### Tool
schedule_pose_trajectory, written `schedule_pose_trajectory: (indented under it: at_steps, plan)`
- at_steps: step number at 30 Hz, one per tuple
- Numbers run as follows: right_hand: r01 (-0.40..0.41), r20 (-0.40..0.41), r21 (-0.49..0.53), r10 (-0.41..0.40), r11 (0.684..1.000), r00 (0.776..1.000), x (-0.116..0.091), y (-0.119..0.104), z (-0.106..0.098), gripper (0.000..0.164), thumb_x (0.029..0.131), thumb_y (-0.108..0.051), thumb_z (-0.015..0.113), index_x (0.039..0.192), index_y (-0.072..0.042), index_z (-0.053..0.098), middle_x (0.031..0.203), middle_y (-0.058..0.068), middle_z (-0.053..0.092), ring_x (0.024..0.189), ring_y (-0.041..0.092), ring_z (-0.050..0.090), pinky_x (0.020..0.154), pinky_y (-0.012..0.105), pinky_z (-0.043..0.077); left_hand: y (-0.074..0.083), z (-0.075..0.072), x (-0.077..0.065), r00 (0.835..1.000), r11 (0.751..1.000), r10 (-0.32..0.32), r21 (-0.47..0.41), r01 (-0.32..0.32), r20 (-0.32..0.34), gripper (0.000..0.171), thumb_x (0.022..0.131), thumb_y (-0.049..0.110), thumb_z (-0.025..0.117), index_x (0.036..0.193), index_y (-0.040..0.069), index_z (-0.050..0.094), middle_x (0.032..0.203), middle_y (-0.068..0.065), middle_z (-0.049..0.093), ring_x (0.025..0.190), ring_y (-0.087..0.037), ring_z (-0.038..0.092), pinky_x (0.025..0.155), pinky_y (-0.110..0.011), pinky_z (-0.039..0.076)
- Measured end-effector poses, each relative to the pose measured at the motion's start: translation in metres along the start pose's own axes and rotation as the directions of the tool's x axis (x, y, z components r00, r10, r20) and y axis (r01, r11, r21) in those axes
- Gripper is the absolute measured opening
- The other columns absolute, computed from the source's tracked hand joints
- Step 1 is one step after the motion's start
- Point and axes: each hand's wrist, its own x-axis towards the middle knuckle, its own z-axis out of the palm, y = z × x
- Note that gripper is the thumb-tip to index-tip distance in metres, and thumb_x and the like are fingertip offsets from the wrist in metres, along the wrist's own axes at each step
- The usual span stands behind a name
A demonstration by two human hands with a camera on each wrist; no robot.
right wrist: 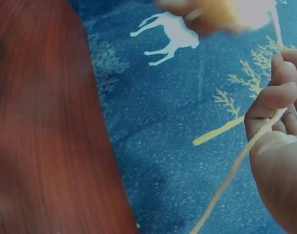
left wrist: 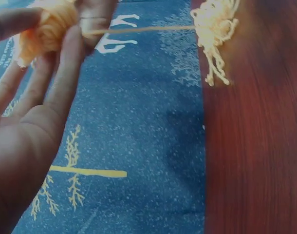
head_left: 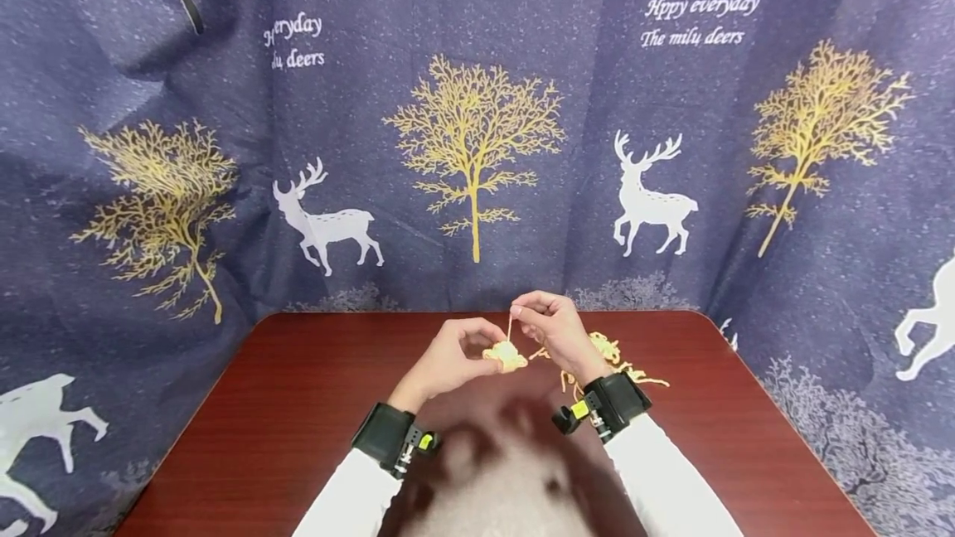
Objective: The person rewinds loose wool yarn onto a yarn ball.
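Observation:
A small ball of pale yellow yarn (head_left: pixel 504 356) is held between the thumb and fingers of my left hand (head_left: pixel 457 355), above the table. In the left wrist view the wound yarn (left wrist: pixel 48 31) sits at the fingertips. To its right and a little higher, my right hand (head_left: pixel 555 328) pinches the yarn strand (head_left: pixel 510 327) that rises from the ball. The strand (right wrist: pixel 231 173) also runs across the right palm and trails downward in the right wrist view. A loose tangle of the same yarn (head_left: pixel 606 348) lies on the table beyond the right wrist.
The reddish-brown wooden table (head_left: pixel 283 404) has rounded far corners. Behind it hangs a blue curtain (head_left: pixel 515 189) printed with deer and yellow trees. Black straps with small cameras (head_left: pixel 384 437) circle both wrists, over white sleeves (head_left: pixel 351 495).

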Motion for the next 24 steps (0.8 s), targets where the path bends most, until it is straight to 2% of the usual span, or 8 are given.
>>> schedule_pose_trajectory:
  at_steps: [4,6,9,11,14,19,21,24]
  plan:
    - [0.0,-0.001,-0.052,0.0,0.999,1.0,0.0,0.01,0.0,0.016,0.093,0.003,0.067,0.092,-0.012,0.074,0.082,-0.001,0.072,0.066,0.006,0.06,0.059,0.015,0.05,0.004,0.002,0.001,0.996,0.991,0.046,-0.124,-0.054,-0.071,0.032,0.078,-0.013,0.076,0.108,-0.011,0.066,0.099,-0.024,0.071,0.09,-0.017,0.07,0.077,-0.03,0.061]
    - [-0.004,0.002,-0.083,0.004,0.997,1.0,-0.001,0.014,0.0,0.019,0.093,0.005,0.066,0.092,-0.012,0.074,0.083,-0.001,0.073,0.067,0.006,0.06,0.059,0.015,0.05,0.005,0.004,0.003,0.991,0.976,0.064,-0.199,-0.087,-0.121,0.033,0.078,-0.016,0.074,0.109,-0.016,0.063,0.101,-0.027,0.069,0.091,-0.016,0.07,0.078,-0.028,0.06]
    - [-0.021,0.002,-0.138,0.022,0.99,1.0,-0.005,0.019,0.002,0.019,0.091,0.006,0.066,0.092,-0.011,0.074,0.082,-0.001,0.072,0.064,0.007,0.059,0.056,0.016,0.049,0.006,0.007,0.005,0.972,0.955,0.075,-0.265,-0.135,-0.223,0.036,0.077,-0.018,0.072,0.111,-0.02,0.059,0.105,-0.026,0.068,0.093,-0.013,0.069,0.08,-0.025,0.059]
    - [-0.027,0.01,-0.182,0.029,0.983,1.0,-0.008,0.021,0.003,0.015,0.09,0.004,0.068,0.094,-0.009,0.074,0.081,-0.001,0.072,0.06,0.008,0.057,0.052,0.017,0.047,0.006,0.008,0.008,0.951,0.949,0.07,-0.275,-0.156,-0.3,0.037,0.077,-0.018,0.071,0.112,-0.021,0.058,0.108,-0.026,0.067,0.094,-0.012,0.068,0.081,-0.023,0.058]
    - [-0.016,0.041,-0.261,0.028,0.965,0.999,-0.011,0.021,0.005,0.007,0.09,-0.003,0.072,0.097,-0.001,0.073,0.081,0.0,0.072,0.06,0.009,0.056,0.052,0.018,0.047,0.005,0.009,0.011,0.911,0.959,0.046,-0.239,-0.156,-0.411,0.036,0.078,-0.017,0.073,0.112,-0.019,0.06,0.109,-0.027,0.067,0.094,-0.013,0.068,0.082,-0.023,0.058]
    - [0.008,0.078,-0.352,0.021,0.936,0.997,-0.016,0.021,0.007,0.017,0.09,-0.007,0.075,0.101,0.006,0.072,0.082,0.004,0.071,0.061,0.014,0.057,0.053,0.021,0.049,0.0,0.007,0.016,0.84,0.992,0.003,-0.105,-0.071,-0.543,0.031,0.08,-0.01,0.077,0.109,-0.011,0.064,0.104,-0.026,0.069,0.093,-0.018,0.068,0.081,-0.023,0.058]
    - [0.008,0.076,-0.372,0.022,0.928,0.997,-0.017,0.019,0.007,0.017,0.089,-0.008,0.076,0.1,0.005,0.072,0.079,0.005,0.069,0.061,0.016,0.057,0.052,0.021,0.048,-0.004,0.007,0.017,0.818,0.998,-0.003,-0.047,-0.03,-0.575,0.03,0.081,-0.008,0.077,0.108,-0.009,0.065,0.103,-0.023,0.069,0.092,-0.021,0.068,0.078,-0.022,0.058]
    - [0.007,0.07,-0.388,0.022,0.922,0.997,-0.019,0.016,0.006,0.018,0.089,-0.008,0.077,0.1,0.005,0.072,0.078,0.005,0.069,0.061,0.018,0.058,0.051,0.021,0.048,-0.009,0.007,0.017,0.8,0.999,-0.001,0.034,0.027,-0.6,0.028,0.08,-0.006,0.077,0.106,-0.006,0.066,0.1,-0.019,0.069,0.09,-0.025,0.068,0.074,-0.022,0.058]
